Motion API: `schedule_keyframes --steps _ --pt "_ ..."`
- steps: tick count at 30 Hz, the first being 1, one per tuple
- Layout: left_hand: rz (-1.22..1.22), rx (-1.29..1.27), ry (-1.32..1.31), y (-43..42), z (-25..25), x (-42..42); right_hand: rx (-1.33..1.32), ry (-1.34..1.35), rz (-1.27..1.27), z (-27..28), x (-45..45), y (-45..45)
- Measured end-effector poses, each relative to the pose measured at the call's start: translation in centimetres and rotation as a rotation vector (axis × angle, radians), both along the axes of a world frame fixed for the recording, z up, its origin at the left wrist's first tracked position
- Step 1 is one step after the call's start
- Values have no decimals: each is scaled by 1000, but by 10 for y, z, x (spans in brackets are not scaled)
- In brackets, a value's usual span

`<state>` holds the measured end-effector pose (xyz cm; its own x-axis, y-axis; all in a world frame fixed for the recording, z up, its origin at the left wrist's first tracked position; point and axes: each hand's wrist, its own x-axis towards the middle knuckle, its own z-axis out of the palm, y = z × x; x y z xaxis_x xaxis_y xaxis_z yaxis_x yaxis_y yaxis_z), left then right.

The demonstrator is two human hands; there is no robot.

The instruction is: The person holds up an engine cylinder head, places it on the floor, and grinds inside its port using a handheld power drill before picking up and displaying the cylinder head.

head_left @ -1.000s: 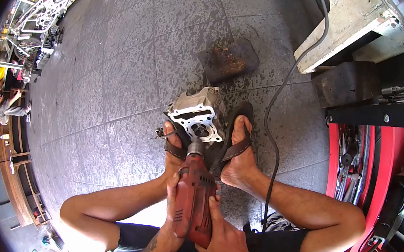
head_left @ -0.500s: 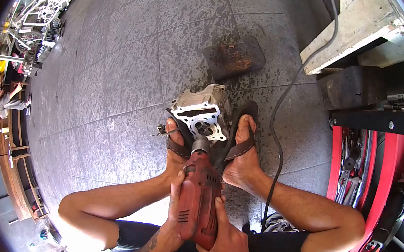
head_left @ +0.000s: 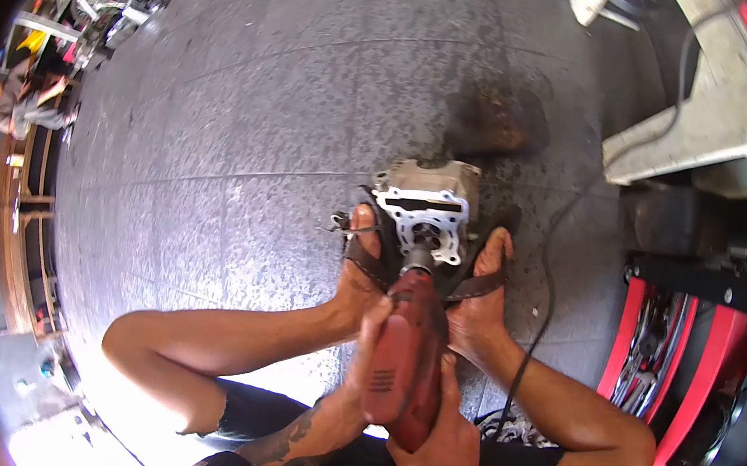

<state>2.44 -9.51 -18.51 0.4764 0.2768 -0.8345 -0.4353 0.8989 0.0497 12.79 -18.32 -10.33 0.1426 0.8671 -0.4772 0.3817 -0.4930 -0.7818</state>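
A red corded power drill (head_left: 399,354) points away from me, its body between my two hands. My left hand (head_left: 363,368) is closed along the drill's left side. My right hand (head_left: 444,445) wraps the rear and right side, around the handle, which is mostly hidden. The drill's chuck (head_left: 420,256) reaches the opening in a metal engine cylinder head (head_left: 425,179), whose pale machined face is turned toward me. Whatever tip the chuck carries is hard to make out. My sandalled feet (head_left: 365,241) flank the cylinder head on the floor.
A dark cable (head_left: 551,279) runs along the floor on the right. Beyond the cylinder head lies a dark stained slab (head_left: 499,123). A red tool rack (head_left: 624,341) with tools and a pale bench (head_left: 705,113) stand right. Far left, a person (head_left: 27,106) sits by wooden shelving (head_left: 18,232).
The view has swung, so the drill, cylinder head and feet appear farther right. Both hands keep their hold on the drill, and the chuck stays at the cylinder head's opening.
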Motion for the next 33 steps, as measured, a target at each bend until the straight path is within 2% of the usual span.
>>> schedule_keyframes --steps 2,6,11,14,17,24,26,27,29,33 --pt "49 27 12 -1 -1 1 -10 -92 -16 2 -5 -7" --pt "28 33 -93 -2 -7 -4 -153 -45 -31 2 -11 -2" --pt "55 61 -96 2 12 1 -2 -144 -19 1 -13 -6" --pt "113 -34 -213 5 6 -4 -157 -107 -75 7 -16 4" --pt "86 22 -136 3 19 -1 -18 -139 -62 12 -18 -3" --pt "102 2 -191 7 7 -1 -54 -130 -49 6 -15 5" --pt "72 52 -63 -2 12 0 17 -122 -39 11 -17 -1" --pt "73 48 -64 0 7 -1 13 -124 -38 8 -16 1" --pt "99 -26 -251 0 -6 -5 -124 -153 -33 7 -17 7" --pt "94 34 -218 3 -1 -4 -61 -154 -37 10 -17 5"
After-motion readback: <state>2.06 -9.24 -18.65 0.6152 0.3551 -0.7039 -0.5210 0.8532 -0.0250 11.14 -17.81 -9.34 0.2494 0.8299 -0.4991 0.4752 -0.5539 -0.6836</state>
